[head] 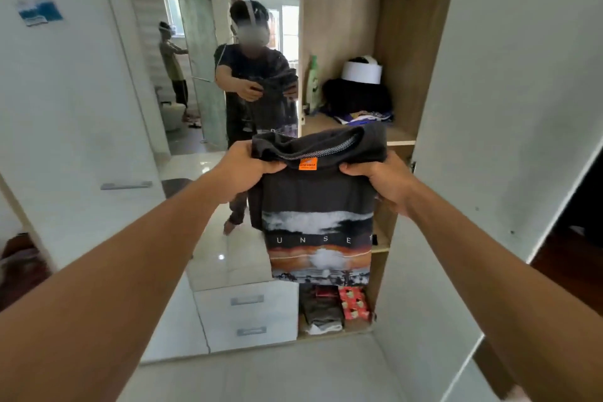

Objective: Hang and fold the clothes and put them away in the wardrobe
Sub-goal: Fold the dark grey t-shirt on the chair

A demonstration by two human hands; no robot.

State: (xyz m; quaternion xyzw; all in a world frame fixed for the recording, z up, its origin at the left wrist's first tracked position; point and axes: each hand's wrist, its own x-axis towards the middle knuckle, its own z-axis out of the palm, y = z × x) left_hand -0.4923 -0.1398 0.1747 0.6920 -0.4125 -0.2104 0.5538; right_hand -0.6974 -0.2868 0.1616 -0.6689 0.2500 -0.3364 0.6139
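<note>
Wood-lined, white-doored wardrobe (404, 42) stands open from twelve to three o'clock. Dark grey cotton T-shirt with a sunset print (316, 202) hangs at centre before its shelves. The left hand (251, 170) grips the collar at nine o'clock and the right hand (381, 179) at three, fingers curled round the fabric. A small orange label (307, 164) sits between them.

The upper shelf (399, 135) is bare in front; its back is taken up by a dark clothes pile (355, 98), a white hat (360, 73) and a green bottle (312, 85). The bottom compartment (379, 287) is filled with folded clothes (326, 307); the middle is screened by the T-shirt (316, 199).
</note>
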